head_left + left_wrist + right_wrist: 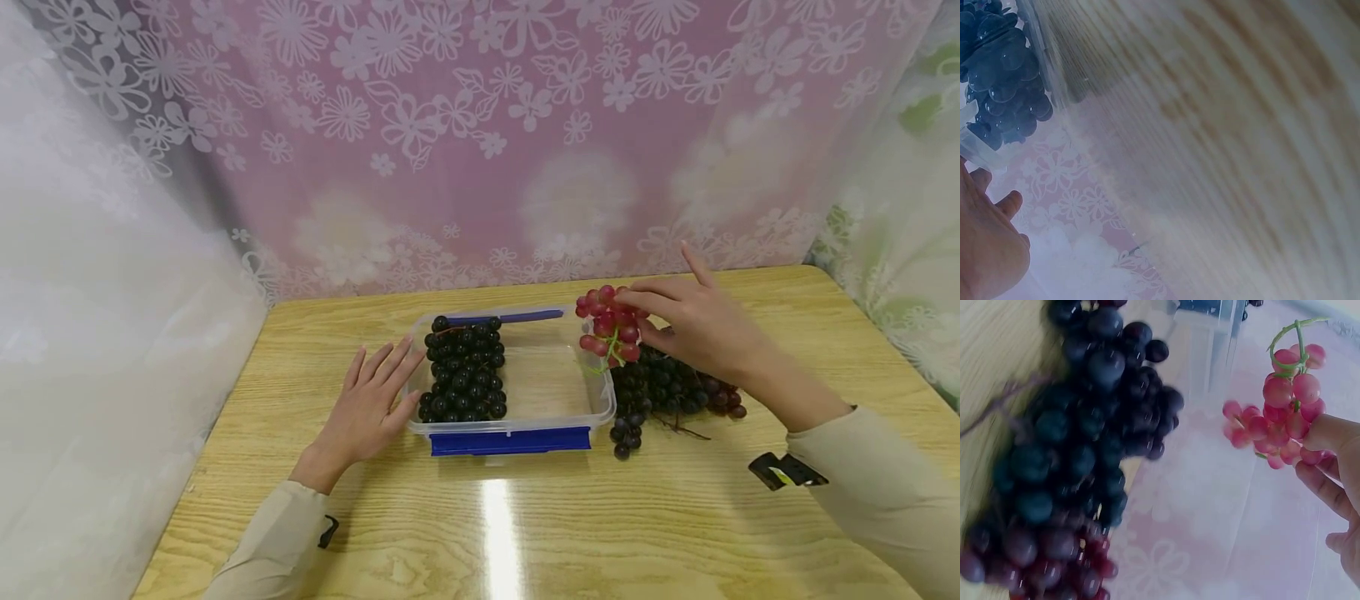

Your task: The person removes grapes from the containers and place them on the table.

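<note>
My right hand (701, 325) pinches a bunch of red grapes (611, 325) with a green stem, held up over the right edge of a clear plastic box (555, 421). In the right wrist view the red bunch (1282, 412) hangs between thumb and fingers. A bunch of black grapes (461, 379) fills the box's left side; the box's right side shows its bare bottom. Against the box's left wall rests my left hand (367, 408), its fingers straight. The left wrist view shows part of that hand (991, 244) beside the box and its black grapes (1007, 81).
Several more bunches of dark grapes (630, 408) lie on the wooden table (600, 533) right of the box, some nearly black, some dark red (1047, 562). Blue latch flaps (510, 442) hang on the box's sides. A pink floral curtain (465, 167) stands behind the table.
</note>
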Motion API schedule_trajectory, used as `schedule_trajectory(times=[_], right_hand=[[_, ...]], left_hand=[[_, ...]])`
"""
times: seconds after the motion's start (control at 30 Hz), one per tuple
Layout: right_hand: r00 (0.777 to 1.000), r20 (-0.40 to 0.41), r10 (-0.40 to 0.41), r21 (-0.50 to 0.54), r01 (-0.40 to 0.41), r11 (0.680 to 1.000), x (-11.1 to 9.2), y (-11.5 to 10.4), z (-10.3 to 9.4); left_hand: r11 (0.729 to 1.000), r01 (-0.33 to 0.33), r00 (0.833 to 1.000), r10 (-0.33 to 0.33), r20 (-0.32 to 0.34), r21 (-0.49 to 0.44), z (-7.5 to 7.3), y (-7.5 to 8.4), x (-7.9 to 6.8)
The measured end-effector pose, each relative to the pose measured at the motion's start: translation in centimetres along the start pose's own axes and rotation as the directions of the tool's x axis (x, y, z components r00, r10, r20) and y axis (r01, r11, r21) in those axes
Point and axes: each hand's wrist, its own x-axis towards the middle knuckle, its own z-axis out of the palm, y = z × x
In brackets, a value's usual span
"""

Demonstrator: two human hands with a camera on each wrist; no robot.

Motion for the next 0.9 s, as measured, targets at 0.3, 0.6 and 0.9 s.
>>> schedule_trajectory(times=[0.3,0.6,0.9], right_hand=[[0.998,-0.039,0.051,-0.014,-0.052,0.999,-3.3,3.0,-1.7],[0.988,-0.067,0.138,-0.027,-0.14,0.99,-8.6,5.9,-2.9],[0.969,0.027,0.246,-0.072,-0.243,0.967,-12.9,7.7,-3.5]], left_hand=[[1.0,0.004,1.0,-0.004,0.002,-0.002,0.1,-0.1,-0.1],[1.0,-0.001,1.0,0.001,0.004,-0.013,0.2,0.0,0.0],[1.0,0.012,1.0,-0.011,0.005,-0.029,-0.1,0.2,-0.1]])
